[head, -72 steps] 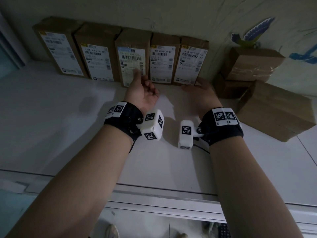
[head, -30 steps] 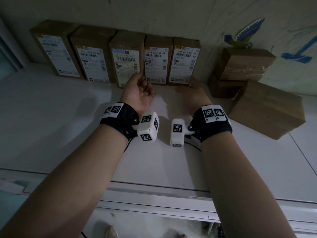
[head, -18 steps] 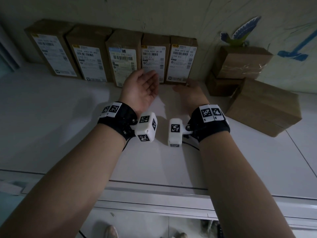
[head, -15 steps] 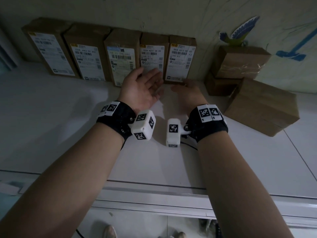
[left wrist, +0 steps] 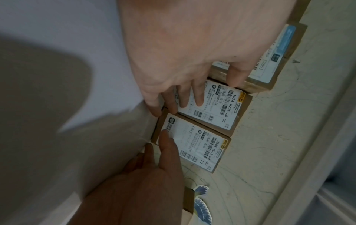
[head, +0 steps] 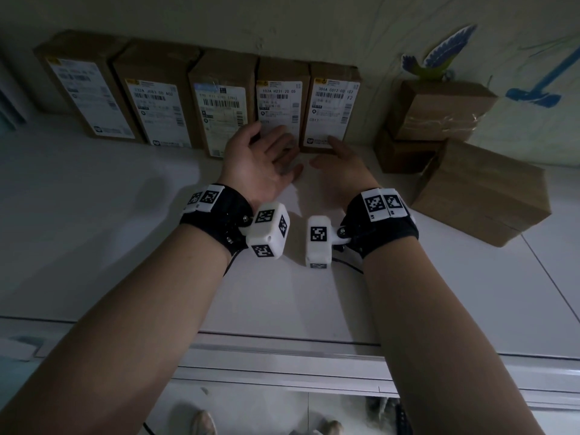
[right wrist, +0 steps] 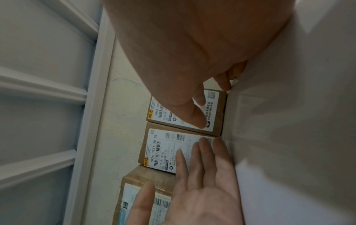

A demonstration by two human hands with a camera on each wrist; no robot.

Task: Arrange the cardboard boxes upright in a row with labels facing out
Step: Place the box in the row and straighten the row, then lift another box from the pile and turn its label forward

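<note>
Several cardboard boxes stand upright in a row against the wall, white labels facing me. My left hand (head: 266, 152) is open, palm turned inward, its straight fingers (left wrist: 198, 97) lying on the lower label of the 102A box (head: 279, 98), the fourth in the row. My right hand (head: 340, 158) is open too, with its fingertips (right wrist: 194, 118) touching the bottom of the 386A box (head: 334, 98) at the row's right end. The third box (head: 221, 98) stands slightly forward of its neighbours. Neither hand holds anything.
Two plain brown boxes (head: 439, 111) are stacked right of the row, and a larger one (head: 480, 189) lies in front of them. A bird sticker (head: 439, 58) is on the wall. The white countertop (head: 125, 215) ends in a front edge near my elbows.
My left hand has uncurled and slid right from the third box to lie flat on the fourth box's label. The right hand stays at the end box, fingers stretched further onto its label.
</note>
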